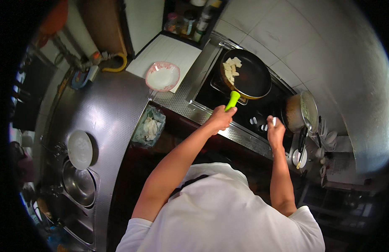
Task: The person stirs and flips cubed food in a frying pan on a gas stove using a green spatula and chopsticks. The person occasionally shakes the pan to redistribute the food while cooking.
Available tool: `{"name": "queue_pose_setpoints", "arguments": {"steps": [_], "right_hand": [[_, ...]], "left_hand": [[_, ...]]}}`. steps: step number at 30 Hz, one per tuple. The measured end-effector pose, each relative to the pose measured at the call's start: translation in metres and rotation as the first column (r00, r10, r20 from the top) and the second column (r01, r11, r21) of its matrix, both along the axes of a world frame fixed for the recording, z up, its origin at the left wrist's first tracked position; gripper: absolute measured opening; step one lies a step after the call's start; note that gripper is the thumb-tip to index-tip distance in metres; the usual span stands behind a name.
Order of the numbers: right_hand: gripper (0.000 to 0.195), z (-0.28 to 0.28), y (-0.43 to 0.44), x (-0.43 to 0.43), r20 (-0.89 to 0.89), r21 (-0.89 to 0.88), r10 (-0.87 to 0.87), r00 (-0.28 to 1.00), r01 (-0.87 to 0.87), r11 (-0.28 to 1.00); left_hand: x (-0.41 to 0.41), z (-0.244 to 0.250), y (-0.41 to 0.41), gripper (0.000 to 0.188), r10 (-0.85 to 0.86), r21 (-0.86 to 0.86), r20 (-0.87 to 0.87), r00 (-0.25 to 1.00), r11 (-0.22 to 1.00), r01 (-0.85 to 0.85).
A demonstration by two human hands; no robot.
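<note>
My left hand (220, 119) grips the lime-green handle (233, 100) of a black frying pan (252, 74) on the stove. Flat, pale pieces of food (230, 70), possibly tofu, lie bunched along the pan's left side. My right hand (276, 130) is closed over the front of the black cooktop (210, 93), with a small pale object (274, 121) showing at the thumb. What that object is, I cannot tell. Oval control knobs (253, 120) sit between my hands. A metal pot (295, 113) stands just right of my right hand.
A pink-patterned dish (163, 76) rests on a white board left of the stove. Below it hangs a lined waste bin (149, 127). Further left are a white plate (80, 150) and a sink with a metal basin (78, 182). Utensils (302, 140) lie right of the cooktop.
</note>
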State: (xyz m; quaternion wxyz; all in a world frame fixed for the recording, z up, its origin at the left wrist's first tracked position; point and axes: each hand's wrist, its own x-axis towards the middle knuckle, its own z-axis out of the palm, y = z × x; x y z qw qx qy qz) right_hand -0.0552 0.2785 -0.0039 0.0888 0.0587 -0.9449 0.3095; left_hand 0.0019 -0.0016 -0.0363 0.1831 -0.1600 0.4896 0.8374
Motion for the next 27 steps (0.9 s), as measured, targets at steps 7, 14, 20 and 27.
{"name": "queue_pose_setpoints", "arguments": {"steps": [7, 14, 20, 27], "right_hand": [[0.040, -0.078, 0.003, -0.001, 0.196, 0.450, -0.018, 0.980, -0.074, 0.890], [0.038, -0.096, -0.008, -0.023, 0.195, 0.547, 0.025, 0.981, -0.130, 0.827], [0.034, -0.104, -0.015, -0.037, 0.202, 0.572, -0.057, 0.978, -0.070, 0.817], [0.033, -0.103, -0.015, -0.040, 0.253, 0.619, -0.133, 0.958, -0.055, 0.783]], "left_hand": [[-0.001, -0.022, 0.007, 0.030, 0.010, 0.109, -0.083, 0.996, 0.994, -0.001], [-0.005, -0.035, -0.001, 0.046, 0.025, -0.318, -0.296, 0.955, 0.940, -0.124], [0.000, -0.033, -0.013, 0.048, 0.060, -0.227, -0.310, 0.949, 0.964, -0.135], [-0.004, -0.021, -0.006, 0.046, 0.082, -0.170, -0.312, 0.947, 0.975, -0.140]]}}
